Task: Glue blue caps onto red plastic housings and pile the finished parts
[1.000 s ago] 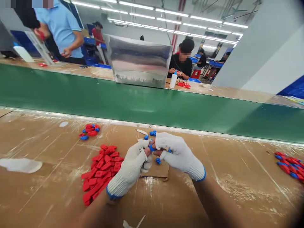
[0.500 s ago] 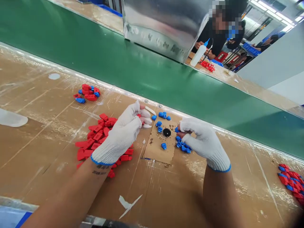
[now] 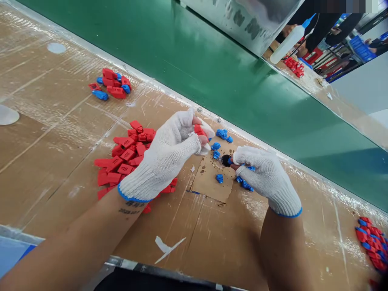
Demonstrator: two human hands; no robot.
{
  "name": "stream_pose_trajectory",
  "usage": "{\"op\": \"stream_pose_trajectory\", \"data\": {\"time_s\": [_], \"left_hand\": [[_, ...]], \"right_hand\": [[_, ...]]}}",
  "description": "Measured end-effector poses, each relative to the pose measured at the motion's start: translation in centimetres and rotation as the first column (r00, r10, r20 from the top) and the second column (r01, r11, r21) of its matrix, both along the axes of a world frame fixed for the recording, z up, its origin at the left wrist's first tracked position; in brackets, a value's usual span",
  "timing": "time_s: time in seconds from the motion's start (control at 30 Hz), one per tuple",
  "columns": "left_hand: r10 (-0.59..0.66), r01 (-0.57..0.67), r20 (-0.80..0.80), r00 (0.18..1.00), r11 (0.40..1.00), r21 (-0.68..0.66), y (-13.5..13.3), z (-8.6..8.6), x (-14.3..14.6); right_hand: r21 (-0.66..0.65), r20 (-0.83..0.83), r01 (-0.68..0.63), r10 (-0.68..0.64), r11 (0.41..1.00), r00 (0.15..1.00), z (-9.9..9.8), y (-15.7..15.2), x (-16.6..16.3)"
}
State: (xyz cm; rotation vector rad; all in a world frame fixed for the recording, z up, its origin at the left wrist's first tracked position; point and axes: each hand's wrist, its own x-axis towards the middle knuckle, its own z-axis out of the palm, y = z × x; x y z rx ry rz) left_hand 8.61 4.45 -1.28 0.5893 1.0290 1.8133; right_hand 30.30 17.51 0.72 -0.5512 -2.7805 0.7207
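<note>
My left hand (image 3: pixel 178 137), in a white glove with bare fingertips, is closed on a red plastic piece (image 3: pixel 200 131) above the cardboard. My right hand (image 3: pixel 257 169), gloved alike, pinches a small blue plastic piece (image 3: pixel 230 161) over a round black dish (image 3: pixel 226 160); whether the piece touches the dish I cannot tell. The dish stands on a stained cardboard sheet (image 3: pixel 209 184). Several loose blue pieces (image 3: pixel 219 178) lie on and beside that sheet. A pile of red pieces (image 3: pixel 125 155) spreads left of and partly behind my left forearm.
Red-and-blue pieces form a small group (image 3: pixel 112 84) at the far left and a heap (image 3: pixel 372 242) at the right edge. A green belt (image 3: pixel 145 52) runs beyond the bench. Across it are a metal housing (image 3: pixel 242 20), a white bottle (image 3: pixel 287 43) and a person's hands.
My right hand has brought the blue piece left to the black dish. The red piece in my left hand shows more clearly. The camera view has tilted and shifted downward.
</note>
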Motion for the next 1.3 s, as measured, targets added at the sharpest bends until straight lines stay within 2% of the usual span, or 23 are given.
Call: {"op": "stream_pose_trajectory", "data": {"time_s": [0.13, 0.27, 0.4, 0.57, 0.9, 1.17, 1.3], "left_hand": [[0.025, -0.025, 0.024, 0.999, 0.999, 0.032, 0.0, 0.0, 0.2], [0.000, 0.000, 0.014, 1.000, 1.000, -0.005, 0.0, -0.5, 0.2], [-0.017, 0.017, 0.002, 1.000, 1.000, 0.013, -0.1, -0.7, 0.3], [-0.046, 0.048, 0.058, 0.997, 0.998, -0.037, -0.3, -0.1, 0.4], [-0.045, 0.052, 0.077, 0.996, 0.995, -0.090, -0.1, -0.5, 0.4], [-0.039, 0.047, 0.083, 0.996, 0.994, -0.101, -0.1, -0.8, 0.3], [-0.066, 0.071, 0.078, 0.995, 0.995, -0.067, -0.1, -1.3, 0.3]], "right_hand": [[0.018, -0.001, -0.010, 0.010, 1.000, 1.000, -0.1, -0.1, -0.1], [0.039, 0.010, -0.002, 0.002, 0.999, 1.000, 0.2, -0.2, -0.1], [0.083, 0.016, 0.069, -0.070, 0.994, 0.997, 0.7, -0.3, 0.1], [0.121, 0.108, 0.176, -0.189, 0.977, 0.976, 0.7, -0.5, 0.3], [0.144, 0.150, 0.163, -0.184, 0.976, 0.971, 0.7, -0.8, -0.1], [0.162, 0.117, 0.125, -0.145, 0.979, 0.982, 0.7, -0.8, 0.0], [0.143, -0.071, 0.165, -0.156, 0.976, 0.985, 1.6, -1.0, 0.6]]}}
